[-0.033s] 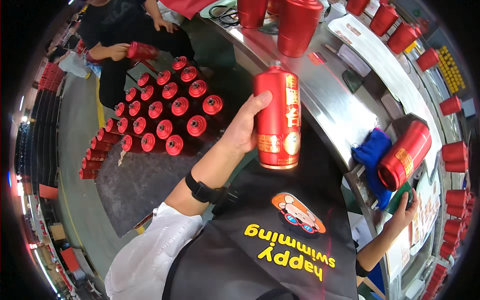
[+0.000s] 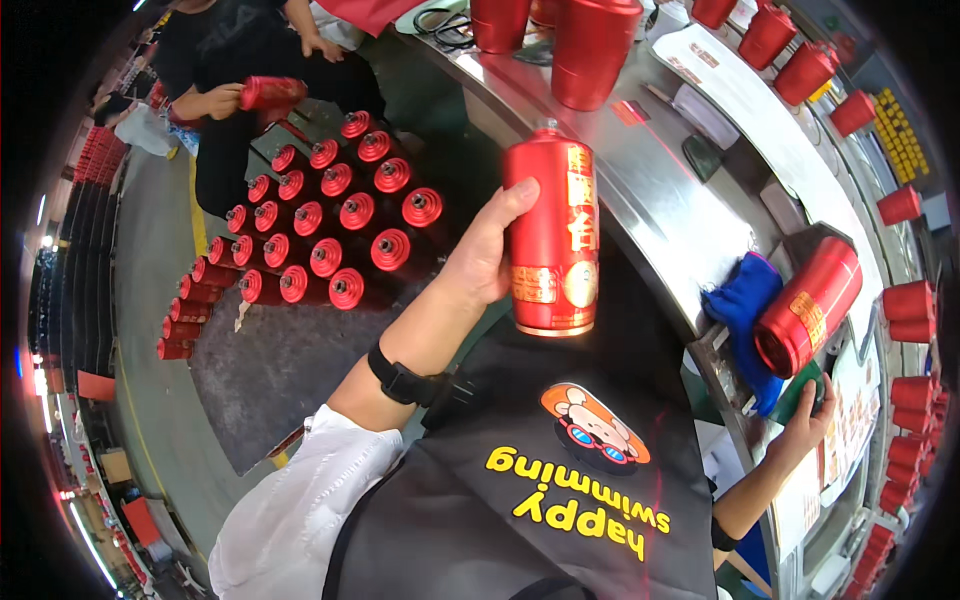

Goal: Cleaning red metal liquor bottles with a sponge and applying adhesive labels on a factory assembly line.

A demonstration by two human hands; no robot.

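My left hand [image 2: 500, 235] is wrapped round a red bottle [image 2: 545, 240] with gold lettering, held upright in front of my black apron. A small nozzle-like tip tops this bottle. At the lower right, my right hand [image 2: 806, 418] has its fingers closed on a flat green piece [image 2: 793, 402], partly hidden by the fingers. Just beyond that hand, a second red bottle [image 2: 812, 305] lies tilted on the bench beside a blue cloth [image 2: 742, 296].
Left of me, several red bottles [image 2: 325, 256] stand in rows on a dark surface [image 2: 245, 385]. Behind them sits a co-worker [image 2: 245, 45] holding a red bottle [image 2: 272, 93]. The metal bench [image 2: 660, 215] carries more red bottles [image 2: 592, 50] and white label sheets [image 2: 705, 60].
The co-worker's bottle has shifted slightly left and up. My left hand and its bottle have moved very slightly left; my right hand looks almost unmoved.
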